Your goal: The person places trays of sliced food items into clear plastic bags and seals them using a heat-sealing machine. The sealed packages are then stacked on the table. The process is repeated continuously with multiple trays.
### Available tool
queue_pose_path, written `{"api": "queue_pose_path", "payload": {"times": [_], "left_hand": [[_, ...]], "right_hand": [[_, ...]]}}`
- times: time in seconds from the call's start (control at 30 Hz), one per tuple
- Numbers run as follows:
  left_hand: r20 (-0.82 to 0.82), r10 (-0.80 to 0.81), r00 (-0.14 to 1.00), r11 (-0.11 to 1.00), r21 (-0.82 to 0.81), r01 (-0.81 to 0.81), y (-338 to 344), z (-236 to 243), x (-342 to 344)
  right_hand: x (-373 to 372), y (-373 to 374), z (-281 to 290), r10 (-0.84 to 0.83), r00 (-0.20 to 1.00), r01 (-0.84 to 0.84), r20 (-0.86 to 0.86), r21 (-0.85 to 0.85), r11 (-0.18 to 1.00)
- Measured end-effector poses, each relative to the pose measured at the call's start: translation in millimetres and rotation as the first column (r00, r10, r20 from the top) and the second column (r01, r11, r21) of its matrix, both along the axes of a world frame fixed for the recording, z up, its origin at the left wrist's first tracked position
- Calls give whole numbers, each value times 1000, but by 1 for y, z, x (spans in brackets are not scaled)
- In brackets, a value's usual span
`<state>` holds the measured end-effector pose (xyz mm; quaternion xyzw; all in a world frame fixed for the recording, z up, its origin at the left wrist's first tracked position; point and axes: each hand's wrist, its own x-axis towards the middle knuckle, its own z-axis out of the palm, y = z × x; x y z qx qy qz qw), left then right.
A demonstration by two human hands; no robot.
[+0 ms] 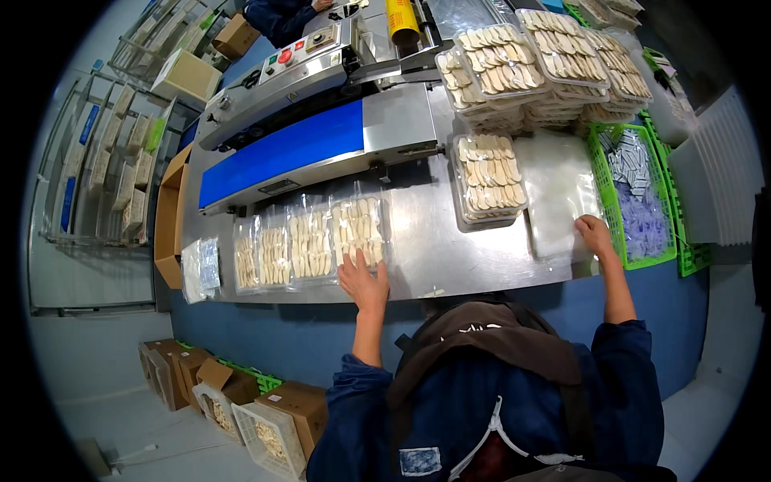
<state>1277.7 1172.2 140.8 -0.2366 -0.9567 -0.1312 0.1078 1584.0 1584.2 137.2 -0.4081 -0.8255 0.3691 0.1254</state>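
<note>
My left hand (365,283) lies with fingers spread on the lower edge of a clear bag of wooden spoons (357,229). That bag is the rightmost in a row of similar filled bags (309,245) on the steel table. My right hand (594,234) is at the right edge of a stack of flat clear plastic bags (558,189), fingers closed at the edge of a bag. Between my hands, farther back, stands a clear tray of wooden spoons (488,178).
A sealing machine with a blue belt (285,153) stands behind the bags. Stacked spoon trays (502,60) fill the back right. A green basket (642,193) holds small packets. Flat packets (201,269) lie at the left, near a cardboard box (170,221). Another person's sleeve (277,18) shows at the far side.
</note>
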Motion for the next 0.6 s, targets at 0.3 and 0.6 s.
{"api": "queue_pose_path", "payload": {"times": [0.3,0.6], "left_hand": [[580,-679,451,635,772,-37,109,87,75],[598,-484,639,545,777,-315,68,96,54]], "right_hand": [[-74,-100,77,-328,814,245,-479,-228,942],[-190,-210,150,169,885,-39,-434,293,955]]}}
